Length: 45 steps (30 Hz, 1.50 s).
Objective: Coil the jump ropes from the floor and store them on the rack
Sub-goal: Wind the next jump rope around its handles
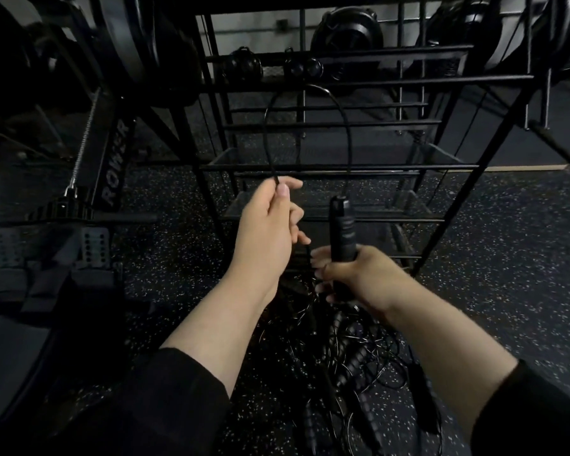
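Arching up in a single loop in front of the rack, the thin black jump-rope cord (310, 90) is running from the person's left hand (267, 232), whose thumb and forefinger are pinching it, over to the black cylindrical rope handle (342, 228) standing upright in the right hand (359, 274), whose fingers are curling around the handle's lower end. Below the hands, the rest of this cord is dropping into a tangled heap of black ropes and ribbed handles (352, 363) lying on the dark speckled rubber floor (507, 258).

The main risk appears to be the trailing cord snagging in that heap: pulling the next loop could be dragging other ropes up with it or tightening a knot. The raised loop is also hanging close to the bars of the black metal wire rack (339, 167), so it might be catching on a rail. A light pinch may be letting the springy cord slip and the coil spring open. A black rowing machine marked ROWER (114, 166) is standing to the left.
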Available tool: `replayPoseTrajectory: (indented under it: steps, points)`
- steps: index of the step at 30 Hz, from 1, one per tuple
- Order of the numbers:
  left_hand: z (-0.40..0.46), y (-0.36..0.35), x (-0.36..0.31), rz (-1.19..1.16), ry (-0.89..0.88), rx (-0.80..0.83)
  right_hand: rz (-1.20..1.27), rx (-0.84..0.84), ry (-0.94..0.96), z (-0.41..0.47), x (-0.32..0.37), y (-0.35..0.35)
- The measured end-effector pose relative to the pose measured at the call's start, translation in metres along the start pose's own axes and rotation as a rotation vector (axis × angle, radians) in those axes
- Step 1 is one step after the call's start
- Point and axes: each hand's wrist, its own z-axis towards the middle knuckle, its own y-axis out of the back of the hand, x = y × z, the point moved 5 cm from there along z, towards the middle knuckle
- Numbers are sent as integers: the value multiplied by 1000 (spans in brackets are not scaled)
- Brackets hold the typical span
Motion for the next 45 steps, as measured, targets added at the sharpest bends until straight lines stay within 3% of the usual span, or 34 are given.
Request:
replayPoseTrajectory:
  steps: [3,6,8,11,14,17,22,26,35,41,45]
  points:
    - [-1,2,-10,-137,11,27,-55,13,18,6,-7,-10]
    - [-2,8,-19,-226,12,39,-173,-114,44,13,-9,-7]
    - [-2,13,-23,-233,10,41,-185,-157,39,15,-9,-3]
    - [-2,18,-27,-239,-6,35,-221,-88,71,14,-6,-9]
    - [-1,19,-28,-226,-5,49,-187,-188,161,12,3,-7]
    - [4,23,-15,20,78,68,-62,-258,235,7,20,-3]
    - [-6,11,16,393,228,354,3,-383,298,-6,39,7]
    - [-13,1,30,607,225,467,230,-311,292,-13,49,3]
    - [-9,-3,35,603,165,385,444,-162,342,-21,65,5]
    - [-14,-11,34,602,110,424,466,-125,365,-23,70,4]
    - [-7,-1,31,687,16,241,460,-202,339,-16,67,15]
